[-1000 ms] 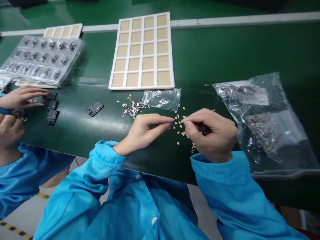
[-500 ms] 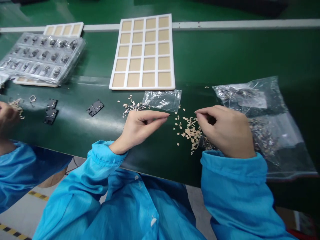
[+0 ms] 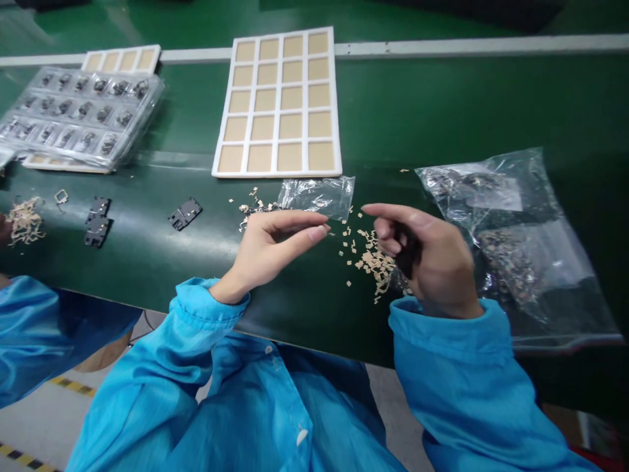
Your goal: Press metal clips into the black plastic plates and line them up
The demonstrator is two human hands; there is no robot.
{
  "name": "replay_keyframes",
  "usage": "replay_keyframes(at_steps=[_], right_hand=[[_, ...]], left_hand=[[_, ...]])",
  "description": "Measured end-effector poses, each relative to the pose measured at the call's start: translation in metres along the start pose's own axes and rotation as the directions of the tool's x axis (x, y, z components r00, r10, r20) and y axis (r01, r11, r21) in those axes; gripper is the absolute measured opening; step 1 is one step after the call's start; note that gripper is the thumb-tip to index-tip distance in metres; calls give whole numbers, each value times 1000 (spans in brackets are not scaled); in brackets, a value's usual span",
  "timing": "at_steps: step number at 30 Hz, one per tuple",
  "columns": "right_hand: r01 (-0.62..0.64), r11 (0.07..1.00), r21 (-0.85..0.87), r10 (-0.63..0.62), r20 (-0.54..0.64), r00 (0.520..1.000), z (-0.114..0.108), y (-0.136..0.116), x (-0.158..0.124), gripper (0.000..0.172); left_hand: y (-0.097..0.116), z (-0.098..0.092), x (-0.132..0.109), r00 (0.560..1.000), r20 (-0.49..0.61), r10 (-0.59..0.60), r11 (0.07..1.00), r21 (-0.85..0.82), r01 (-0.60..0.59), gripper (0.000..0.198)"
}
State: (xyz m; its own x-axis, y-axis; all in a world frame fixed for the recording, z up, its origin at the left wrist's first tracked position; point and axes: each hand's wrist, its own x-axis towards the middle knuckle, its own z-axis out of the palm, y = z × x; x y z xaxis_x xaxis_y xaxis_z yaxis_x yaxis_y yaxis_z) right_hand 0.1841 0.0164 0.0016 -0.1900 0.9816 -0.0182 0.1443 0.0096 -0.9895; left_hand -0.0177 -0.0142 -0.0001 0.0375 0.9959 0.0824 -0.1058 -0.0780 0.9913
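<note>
My left hand (image 3: 272,246) rests on the green table, thumb and fingers pressed together in a pinch; what they hold, if anything, is too small to see. My right hand (image 3: 432,259) hovers to its right with the index finger stretched out and the other fingers curled round a small black part (image 3: 405,252). Between and below the hands lies a scatter of tiny beige pieces (image 3: 372,259). A small clear bag (image 3: 318,195) lies just beyond my left fingertips, with a little heap of metal bits (image 3: 255,208) beside it.
A white tray of beige compartments (image 3: 280,98) sits at the back centre. A large plastic bag of parts (image 3: 515,242) lies right. A loose black part (image 3: 185,213) and two more (image 3: 97,223) lie left, near a bagged tray (image 3: 81,118) and a co-worker's blue sleeve (image 3: 29,328).
My hands have drawn apart. The right hand turned palm inward and stretched its index finger. The co-worker's hands have left the table at the left.
</note>
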Motion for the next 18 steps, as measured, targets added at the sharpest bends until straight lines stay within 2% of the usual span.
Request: replay_keyframes(at_steps=[2,3,6,7,11,18], right_hand=[[-138,963,231,124,74,989,3,3,3,36],[-189,937,293,163,112,980,4,4,4,37],[-266,894,360,211,185,960,4,9,8,36],[-279,884,376,220,193,956,4,10,9,34],[-276,865,418,210,198,957,5,17,11,21],[-309,831,463,269,151,951,15,24,10,43]], left_hand=[[-3,0,0,999,-15,42,999,4,-42,20],[-4,0,0,999,-13,49,999,4,-49,24],[-5,1,-1,1000,12,-1,1000,16,1,47],[-5,1,-1,999,27,-33,999,20,32,48],[-2,2,0,985,103,-137,990,-4,138,18],[-2,6,0,934,237,-267,963,40,265,13]])
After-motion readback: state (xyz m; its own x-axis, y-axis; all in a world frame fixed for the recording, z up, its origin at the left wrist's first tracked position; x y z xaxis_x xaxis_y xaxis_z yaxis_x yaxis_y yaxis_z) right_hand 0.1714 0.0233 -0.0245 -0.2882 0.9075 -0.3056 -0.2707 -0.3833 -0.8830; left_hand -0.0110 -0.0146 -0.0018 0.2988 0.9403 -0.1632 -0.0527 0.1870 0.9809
